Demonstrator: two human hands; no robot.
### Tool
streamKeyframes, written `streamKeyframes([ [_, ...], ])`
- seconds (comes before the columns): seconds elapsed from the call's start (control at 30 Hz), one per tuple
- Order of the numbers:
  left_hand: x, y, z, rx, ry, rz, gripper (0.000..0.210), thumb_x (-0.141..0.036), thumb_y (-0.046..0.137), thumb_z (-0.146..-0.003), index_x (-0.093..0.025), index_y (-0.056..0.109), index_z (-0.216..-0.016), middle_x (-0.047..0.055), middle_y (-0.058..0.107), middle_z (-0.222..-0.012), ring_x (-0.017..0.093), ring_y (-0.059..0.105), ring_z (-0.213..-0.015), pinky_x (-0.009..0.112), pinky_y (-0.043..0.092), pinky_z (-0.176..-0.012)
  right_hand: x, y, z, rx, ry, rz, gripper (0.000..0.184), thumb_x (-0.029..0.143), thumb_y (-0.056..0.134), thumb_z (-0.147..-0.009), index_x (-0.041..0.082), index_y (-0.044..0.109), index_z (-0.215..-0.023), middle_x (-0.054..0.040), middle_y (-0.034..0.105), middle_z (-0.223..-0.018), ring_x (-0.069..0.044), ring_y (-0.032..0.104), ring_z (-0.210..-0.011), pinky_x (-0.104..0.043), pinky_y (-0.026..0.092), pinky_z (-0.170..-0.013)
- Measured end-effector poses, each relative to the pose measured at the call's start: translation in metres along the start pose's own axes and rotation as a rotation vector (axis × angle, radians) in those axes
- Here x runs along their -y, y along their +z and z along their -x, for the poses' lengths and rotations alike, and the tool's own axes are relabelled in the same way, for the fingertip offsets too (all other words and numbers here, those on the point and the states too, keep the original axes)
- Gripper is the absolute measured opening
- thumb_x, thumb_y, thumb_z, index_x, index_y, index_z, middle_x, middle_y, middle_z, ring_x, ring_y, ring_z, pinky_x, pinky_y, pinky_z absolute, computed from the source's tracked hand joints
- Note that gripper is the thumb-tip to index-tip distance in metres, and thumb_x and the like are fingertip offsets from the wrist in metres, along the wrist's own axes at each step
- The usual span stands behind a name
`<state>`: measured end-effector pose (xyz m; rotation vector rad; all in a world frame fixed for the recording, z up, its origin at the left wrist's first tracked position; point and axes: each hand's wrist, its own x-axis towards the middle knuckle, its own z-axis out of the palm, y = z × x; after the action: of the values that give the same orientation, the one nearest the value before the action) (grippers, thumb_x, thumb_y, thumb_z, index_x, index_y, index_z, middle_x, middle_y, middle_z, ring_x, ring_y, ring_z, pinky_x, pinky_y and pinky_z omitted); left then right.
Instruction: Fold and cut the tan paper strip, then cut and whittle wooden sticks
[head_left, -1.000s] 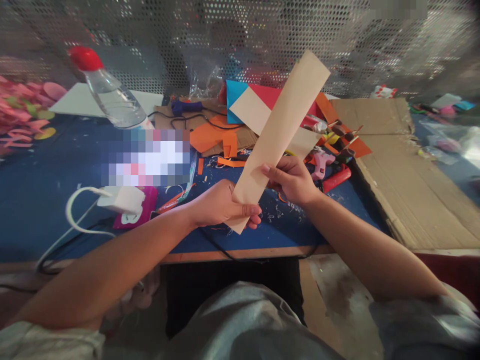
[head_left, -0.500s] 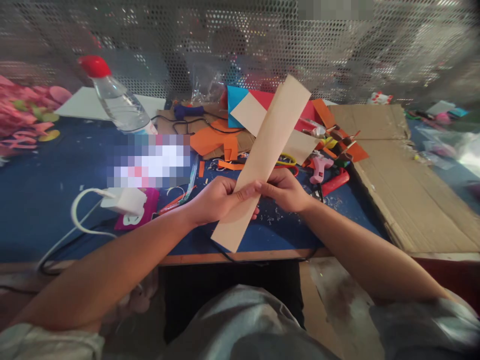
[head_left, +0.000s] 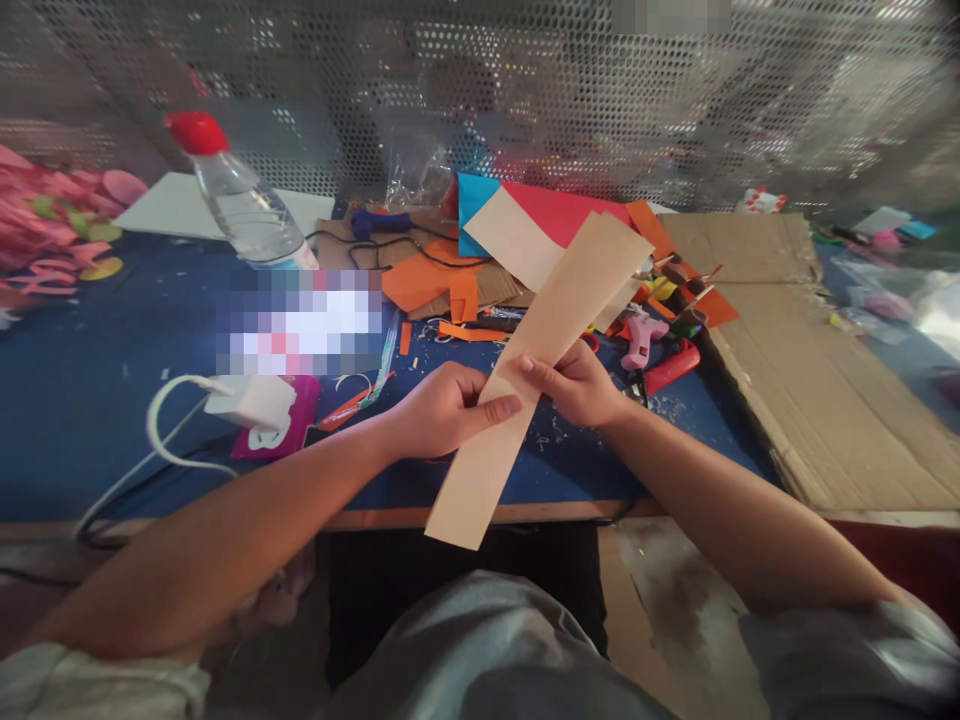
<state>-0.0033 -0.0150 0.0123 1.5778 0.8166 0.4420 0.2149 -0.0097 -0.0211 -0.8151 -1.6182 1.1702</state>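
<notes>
One beige strip (head_left: 555, 320): I pinched it with left hand (head_left: 439, 412) and right hand (head_left: 590, 388) | seemingly folded, not yet attached | orange paper (head_left: 418, 283) lay at 11 o'clock

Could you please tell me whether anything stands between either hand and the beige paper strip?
Nothing visible does: the left hand and right hand both hold the beige paper strip directly, thumbs on its upper face.
</notes>
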Motion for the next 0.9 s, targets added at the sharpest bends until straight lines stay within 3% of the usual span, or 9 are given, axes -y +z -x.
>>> streamKeyframes([
  [0.17, 0.0000, 0.0001, -0.0006, -0.035, 0.031, -0.061, 0.047, -0.050, 0.074, -0.093, -0.015, 0.065, -0.062, -0.001, 0.057, -0.055, 0.008, 0.047, -0.050, 0.019, 0.030, -0.045, -0.0010, 0.0030, -0.0005, 0.009, -0.036, 0.051, 0.051, 0.069, 0.071, -0.096, 0.020, 0.081, -0.087, -0.0069, 0.080, -0.085, -0.020, 0.073, -0.078, -0.031, 0.063, -0.071],
  [0.3, -0.0022, 0.0013, 0.0003, -0.010, 0.032, -0.015, 0.038, -0.046, 0.077, -0.091, -0.013, 0.074, -0.071, 0.005, 0.072, -0.066, 0.012, 0.063, -0.057, 0.019, 0.043, -0.049, -0.0034, 0.0059, -0.0011, 0.018, -0.072, 0.056, 0.044, 0.063, 0.071, -0.099, 0.020, 0.083, -0.096, -0.0074, 0.082, -0.090, -0.021, 0.077, -0.085, -0.032, 0.065, -0.079],
  [0.43, -0.0046, 0.0045, 0.0005, -0.025, -0.057, 0.115, 0.030, -0.042, 0.084, -0.087, -0.014, 0.079, -0.079, 0.009, 0.081, -0.077, 0.018, 0.075, -0.065, 0.024, 0.057, -0.058, -0.0038, 0.0087, 0.0000, 0.096, -0.087, 0.110, 0.046, 0.061, 0.067, -0.102, 0.019, 0.084, -0.099, -0.0084, 0.084, -0.093, -0.021, 0.077, -0.084, -0.031, 0.063, -0.077],
  [0.57, -0.0026, 0.0065, -0.0007, -0.054, -0.106, 0.186, 0.023, -0.034, 0.086, -0.085, -0.014, 0.079, -0.078, 0.007, 0.081, -0.075, 0.017, 0.076, -0.063, 0.024, 0.059, -0.057, -0.0020, 0.0093, -0.0001, 0.116, -0.162, 0.185, 0.051, 0.062, 0.059, -0.107, 0.018, 0.082, -0.095, -0.0086, 0.083, -0.090, -0.022, 0.076, -0.084, -0.033, 0.063, -0.080],
  [0.7, 0.0006, 0.0056, -0.0015, -0.044, -0.114, 0.205, 0.020, -0.032, 0.088, -0.084, -0.014, 0.080, -0.078, 0.006, 0.082, -0.075, 0.017, 0.077, -0.063, 0.023, 0.060, -0.056, -0.0023, 0.0097, -0.0005, 0.092, -0.154, 0.175, 0.048, 0.064, 0.063, -0.104, 0.019, 0.080, -0.098, -0.0086, 0.082, -0.093, -0.023, 0.076, -0.089, -0.037, 0.063, -0.087],
  [0.8, -0.0015, 0.0050, -0.0010, 0.000, -0.178, 0.206, 0.022, -0.032, 0.090, -0.082, -0.014, 0.078, -0.076, 0.007, 0.081, -0.074, 0.018, 0.078, -0.063, 0.024, 0.061, -0.055, -0.0054, 0.0091, 0.0009, 0.034, -0.105, 0.077, 0.054, 0.071, 0.062, -0.102, 0.019, 0.075, -0.095, -0.0063, 0.076, -0.084, -0.020, 0.071, -0.078, -0.033, 0.061, -0.075],
  [0.9, -0.0055, 0.0048, 0.0000, 0.034, -0.224, 0.226, 0.024, -0.031, 0.091, -0.080, -0.014, 0.075, -0.072, 0.006, 0.079, -0.070, 0.018, 0.077, -0.061, 0.023, 0.060, -0.052, -0.0085, 0.0075, 0.0022, -0.032, -0.034, -0.005, 0.060, 0.078, 0.060, -0.099, 0.020, 0.067, -0.083, -0.0001, 0.061, -0.067, -0.013, 0.056, -0.058, -0.026, 0.049, -0.053],
])
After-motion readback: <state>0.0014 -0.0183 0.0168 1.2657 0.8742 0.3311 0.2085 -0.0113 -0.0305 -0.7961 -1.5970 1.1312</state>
